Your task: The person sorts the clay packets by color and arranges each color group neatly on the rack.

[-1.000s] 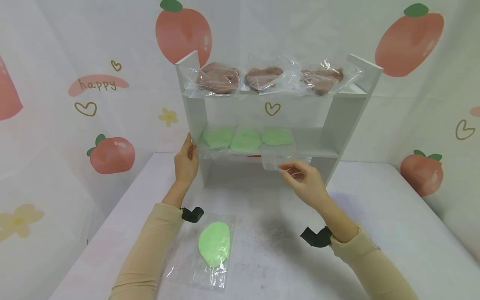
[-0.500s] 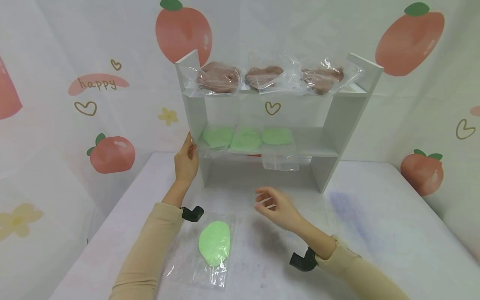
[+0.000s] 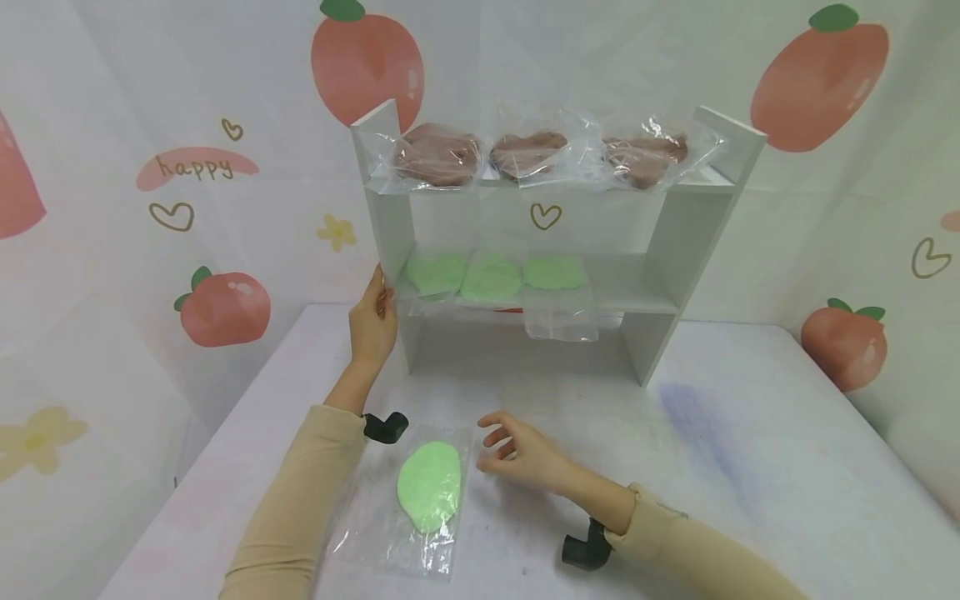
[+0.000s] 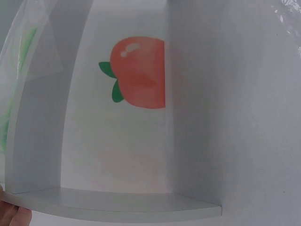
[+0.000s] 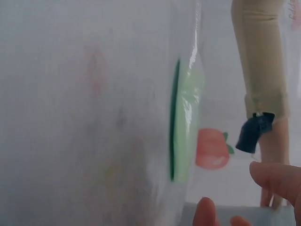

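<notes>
My left hand (image 3: 372, 327) holds the left side panel of a white shelf (image 3: 392, 225); in the left wrist view its fingertips (image 4: 14, 214) show at the panel's edge. Just right of a clear bag with a flat light-green slab (image 3: 429, 487) on the table, my right hand (image 3: 521, 454) hovers with parted, bent fingers and nothing between them. The right wrist view shows that green slab (image 5: 186, 122) edge-on, beyond the thumb and fingertips. On the middle board lie three bagged green slabs side by side; the right one (image 3: 555, 273) has its bag hanging over the front edge.
Three bagged brown lumps (image 3: 438, 156) sit along the shelf's top board. To the right of the green slabs, bare middle board (image 3: 630, 287) shows. A fruit-printed cloth (image 3: 225, 312) hangs behind the white table (image 3: 750, 400).
My right hand has let go of the hanging bag at the middle board and come down and left, toward the bagged green slab on the table. The left hand stays put.
</notes>
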Demonstrator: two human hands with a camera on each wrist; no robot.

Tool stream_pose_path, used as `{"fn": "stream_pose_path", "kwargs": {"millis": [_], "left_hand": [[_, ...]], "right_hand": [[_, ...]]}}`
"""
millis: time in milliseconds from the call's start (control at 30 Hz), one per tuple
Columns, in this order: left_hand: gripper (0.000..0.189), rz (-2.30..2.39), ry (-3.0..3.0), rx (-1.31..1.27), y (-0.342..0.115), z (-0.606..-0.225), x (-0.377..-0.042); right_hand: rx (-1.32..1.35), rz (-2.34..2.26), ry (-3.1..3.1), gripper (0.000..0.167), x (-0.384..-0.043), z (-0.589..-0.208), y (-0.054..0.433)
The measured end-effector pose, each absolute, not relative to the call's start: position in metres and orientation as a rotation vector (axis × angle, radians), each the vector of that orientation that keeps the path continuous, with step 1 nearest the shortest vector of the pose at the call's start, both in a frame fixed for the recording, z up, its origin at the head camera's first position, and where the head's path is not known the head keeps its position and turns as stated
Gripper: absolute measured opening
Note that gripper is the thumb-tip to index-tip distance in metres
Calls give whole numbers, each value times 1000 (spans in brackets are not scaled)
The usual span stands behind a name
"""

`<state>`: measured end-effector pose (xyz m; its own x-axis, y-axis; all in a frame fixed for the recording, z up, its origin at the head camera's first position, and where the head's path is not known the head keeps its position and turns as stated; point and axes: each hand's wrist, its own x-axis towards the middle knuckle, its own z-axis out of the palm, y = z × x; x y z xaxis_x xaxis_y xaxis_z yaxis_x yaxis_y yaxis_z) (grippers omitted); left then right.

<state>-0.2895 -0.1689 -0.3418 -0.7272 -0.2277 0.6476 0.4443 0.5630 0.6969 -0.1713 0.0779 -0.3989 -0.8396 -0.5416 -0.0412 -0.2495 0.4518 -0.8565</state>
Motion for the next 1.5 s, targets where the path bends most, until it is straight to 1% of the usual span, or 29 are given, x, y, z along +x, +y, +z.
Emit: {"fn": "stream_pose_path", "kwargs": {"millis": [300, 667, 1067, 1233, 1500], "left_hand": [[45, -1198, -2088, -169, -168, -341, -288], [44, -1217, -2080, -159, -168, -341, -288], [45, -1226, -2077, -153, -168, -342, -288], [44, -1214, -2077, -150, -168, -341, -287], [44, -1215, -2078, -157, -167, -340, -287]], "right_hand": [[-642, -1308, 2327, 61, -168, -410, 62], [-602, -1235, 2393, 68, -165, -413, 43], [-725, -909, 2564, 79, -169, -409, 29], [-752, -815, 2577, 75, -170, -406, 26], [-790, -874, 2500, 55, -175, -409, 26]]}}
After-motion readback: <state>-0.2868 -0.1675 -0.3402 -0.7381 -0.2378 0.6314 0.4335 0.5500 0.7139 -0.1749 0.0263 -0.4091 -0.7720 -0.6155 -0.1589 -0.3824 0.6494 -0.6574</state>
